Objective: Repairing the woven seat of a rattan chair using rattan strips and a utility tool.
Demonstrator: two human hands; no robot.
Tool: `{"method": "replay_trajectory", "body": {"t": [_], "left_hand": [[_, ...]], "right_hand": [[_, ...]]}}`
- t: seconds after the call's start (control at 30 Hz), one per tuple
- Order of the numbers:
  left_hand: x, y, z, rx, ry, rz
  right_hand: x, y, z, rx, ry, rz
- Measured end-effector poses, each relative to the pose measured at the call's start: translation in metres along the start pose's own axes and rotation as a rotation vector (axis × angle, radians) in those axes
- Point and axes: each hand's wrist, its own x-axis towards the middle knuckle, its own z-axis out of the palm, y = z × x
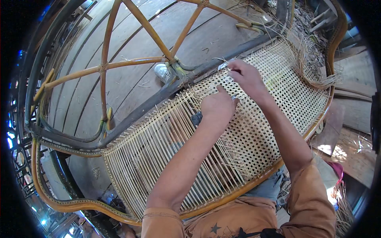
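Observation:
A woven cane seat panel (pixel 256 137) lies in front of me, its right part an open mesh and its left part only parallel cane strands (pixel 137 168). My left hand (pixel 217 105) rests over the edge of the mesh, index finger stretched forward, the other fingers curled. A small shiny bit shows beside its fingers, too small to name. My right hand (pixel 247 77) is just beyond it, thumb and fingers pinched together near the dark rail (pixel 214 64). A pale loose end shows by those fingertips; what they hold is hidden.
A curved rattan frame (pixel 238 197) borders the panel on my side. Beyond the rail rise crossed rattan poles (pixel 104 67) over a plank floor (pixel 133 85). Bundled loose cane strands (pixel 317 81) hang at the far right. A shoe (pixel 162 72) sits behind the rail.

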Motion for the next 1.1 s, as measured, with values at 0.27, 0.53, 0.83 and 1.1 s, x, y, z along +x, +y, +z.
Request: {"method": "replay_trajectory", "body": {"t": [0.27,0.53,0.83,1.1], "left_hand": [[0.031,-0.022,0.018,-0.027,-0.111,-0.040],[0.042,-0.025,0.025,-0.031,-0.114,-0.040],[0.041,-0.026,0.018,-0.132,-0.100,-0.121],[0.047,-0.035,0.034,-0.164,-0.073,-0.080]], "right_hand": [[0.054,0.029,0.070,-0.437,-0.239,-0.286],[0.055,0.034,0.080,-0.436,-0.373,-0.252],[0.065,0.028,0.080,-0.471,-0.504,-0.249],[0.070,0.013,0.093,-0.643,-0.632,-0.323]]}}
